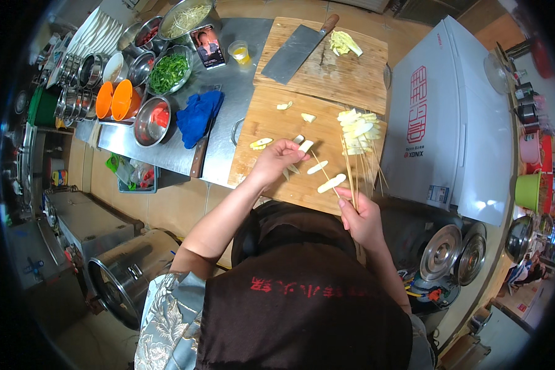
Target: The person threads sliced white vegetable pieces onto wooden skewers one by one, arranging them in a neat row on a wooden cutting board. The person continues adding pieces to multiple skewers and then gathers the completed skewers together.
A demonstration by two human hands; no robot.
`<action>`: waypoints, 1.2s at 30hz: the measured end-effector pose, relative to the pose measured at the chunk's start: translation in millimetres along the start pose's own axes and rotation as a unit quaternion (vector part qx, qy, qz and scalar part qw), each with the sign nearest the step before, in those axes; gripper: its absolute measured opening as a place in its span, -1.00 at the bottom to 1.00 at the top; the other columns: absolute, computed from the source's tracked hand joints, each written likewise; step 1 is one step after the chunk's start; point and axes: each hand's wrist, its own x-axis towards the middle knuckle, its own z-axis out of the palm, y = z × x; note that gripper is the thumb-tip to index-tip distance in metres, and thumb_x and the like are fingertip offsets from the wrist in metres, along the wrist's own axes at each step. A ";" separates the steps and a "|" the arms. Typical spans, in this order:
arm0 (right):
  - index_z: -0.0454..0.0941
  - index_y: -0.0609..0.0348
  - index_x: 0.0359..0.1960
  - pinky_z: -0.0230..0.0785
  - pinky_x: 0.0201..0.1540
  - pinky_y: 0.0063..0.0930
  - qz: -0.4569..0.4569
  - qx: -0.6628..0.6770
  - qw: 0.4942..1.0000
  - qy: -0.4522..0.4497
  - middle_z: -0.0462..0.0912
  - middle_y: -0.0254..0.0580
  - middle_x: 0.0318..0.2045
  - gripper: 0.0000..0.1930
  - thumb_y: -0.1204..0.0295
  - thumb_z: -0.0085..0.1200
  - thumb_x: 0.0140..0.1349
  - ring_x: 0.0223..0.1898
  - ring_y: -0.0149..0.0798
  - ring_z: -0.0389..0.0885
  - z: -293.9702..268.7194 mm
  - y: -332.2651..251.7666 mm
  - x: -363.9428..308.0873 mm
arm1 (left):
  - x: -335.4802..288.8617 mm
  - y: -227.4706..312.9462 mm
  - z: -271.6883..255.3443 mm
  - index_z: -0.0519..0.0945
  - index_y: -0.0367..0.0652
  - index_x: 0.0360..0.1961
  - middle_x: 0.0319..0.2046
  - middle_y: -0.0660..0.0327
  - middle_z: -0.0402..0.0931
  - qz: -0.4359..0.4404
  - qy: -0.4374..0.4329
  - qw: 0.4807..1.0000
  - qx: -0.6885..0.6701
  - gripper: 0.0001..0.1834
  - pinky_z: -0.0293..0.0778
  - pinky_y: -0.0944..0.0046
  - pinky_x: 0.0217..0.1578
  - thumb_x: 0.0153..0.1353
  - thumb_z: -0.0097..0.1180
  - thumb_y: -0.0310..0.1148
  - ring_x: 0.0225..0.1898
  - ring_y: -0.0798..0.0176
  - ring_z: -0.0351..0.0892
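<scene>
My left hand [274, 163] pinches a pale vegetable slice [305, 146] at the tip of a thin wooden skewer [322, 168]. Two more pale slices, one of them an oblong slice [332, 183], are threaded lower on that skewer. My right hand [362, 216] is closed on the skewer's lower end and on several bare skewers [349, 166] pointing away from me. Below the hands lies a wooden cutting board [259, 123] with loose slices scattered on it. At its right is a pile of filled skewers [359, 131].
A second board [364, 68] behind holds a cleaver [297, 52] and a cabbage piece [344, 43]. On the steel table [240, 74] are a blue cloth [197, 117], a knife [198, 157], bowls of chopped greens [168, 73] and orange cups [124, 100]. A white freezer [438, 123] stands right.
</scene>
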 end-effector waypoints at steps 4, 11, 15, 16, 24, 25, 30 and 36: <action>0.44 0.26 0.00 0.15 -0.60 -0.71 0.003 -0.018 1.000 -0.020 0.36 -0.50 -0.66 -0.72 0.48 -0.11 0.27 -0.66 -0.63 0.26 0.8 -8.5 -2.7 | -17.8 10.0 1.2 0.46 -0.16 -0.21 -0.25 0.19 0.55 -0.072 0.002 0.982 -0.173 -0.83 0.43 0.35 -0.12 0.24 0.02 -0.33 -0.14 0.32 0.53; 0.43 0.33 -0.01 0.10 -0.62 -0.73 -0.008 -0.027 0.999 -0.030 0.34 -0.49 -0.66 -0.73 0.54 -0.12 0.26 -0.68 -0.63 0.22 8.6 -13.5 -1.2 | -31.5 16.6 5.3 0.45 -0.11 -0.15 -0.20 0.26 0.56 -0.076 -0.019 0.963 -0.259 -0.75 0.35 0.36 -0.08 0.21 0.07 -0.24 -0.10 0.40 0.50; 0.44 0.28 -0.01 0.13 -0.62 -0.71 -0.006 -0.041 0.998 -0.037 0.35 -0.49 -0.68 -0.73 0.50 -0.11 0.27 -0.68 -0.63 0.24 8.9 -16.1 -1.5 | -33.0 14.6 3.5 0.46 -0.11 -0.14 -0.21 0.27 0.56 -0.066 -0.008 0.963 -0.261 -0.74 0.34 0.40 -0.09 0.20 0.07 -0.24 -0.12 0.41 0.50; 0.45 0.25 -0.01 0.15 -0.61 -0.70 0.000 -0.045 0.998 -0.039 0.35 -0.49 -0.69 -0.73 0.48 -0.11 0.27 -0.68 -0.62 0.25 9.0 -16.9 -1.5 | -33.0 14.4 3.2 0.47 -0.13 -0.14 -0.22 0.27 0.56 -0.060 -0.009 0.966 -0.253 -0.74 0.33 0.41 -0.09 0.20 0.07 -0.24 -0.13 0.41 0.50; 0.45 0.26 -0.02 0.15 -0.61 -0.70 0.006 -0.055 0.998 -0.042 0.35 -0.49 -0.69 -0.73 0.49 -0.11 0.27 -0.68 -0.62 0.25 10.1 -24.3 -6.5 | -32.0 16.0 5.2 0.53 -0.24 -0.22 -0.31 0.21 0.57 0.012 0.020 0.989 -0.149 -0.78 0.32 0.43 -0.08 0.21 0.06 -0.31 -0.24 0.42 0.49; 0.45 0.26 -0.02 0.15 -0.61 -0.70 0.004 -0.050 0.998 -0.043 0.35 -0.49 -0.68 -0.73 0.49 -0.10 0.27 -0.68 -0.63 0.25 10.4 -24.2 -7.3 | -32.5 16.5 5.7 0.53 -0.24 -0.22 -0.32 0.21 0.57 0.020 0.017 0.990 -0.138 -0.78 0.32 0.43 -0.08 0.21 0.06 -0.31 -0.24 0.42 0.49; 0.44 0.27 0.00 0.13 -0.62 -0.71 -0.004 -0.025 0.999 -0.035 0.35 -0.50 -0.67 -0.73 0.52 -0.11 0.27 -0.68 -0.63 0.24 12.8 -18.6 -6.1 | -36.0 21.4 6.8 0.53 -0.23 -0.22 -0.30 0.23 0.56 0.021 0.011 0.994 -0.104 -0.80 0.32 0.40 -0.08 0.21 0.05 -0.32 -0.23 0.41 0.49; 0.43 0.23 0.01 0.15 -0.61 -0.72 -0.029 -0.022 0.999 -0.028 0.35 -0.52 -0.67 -0.72 0.52 -0.09 0.27 -0.68 -0.63 0.25 17.9 -13.3 -2.6 | -33.7 27.6 6.9 0.51 -0.18 -0.28 -0.32 0.25 0.55 -0.009 0.019 0.985 -0.170 -0.83 0.34 0.31 -0.05 0.22 0.04 -0.31 -0.22 0.38 0.49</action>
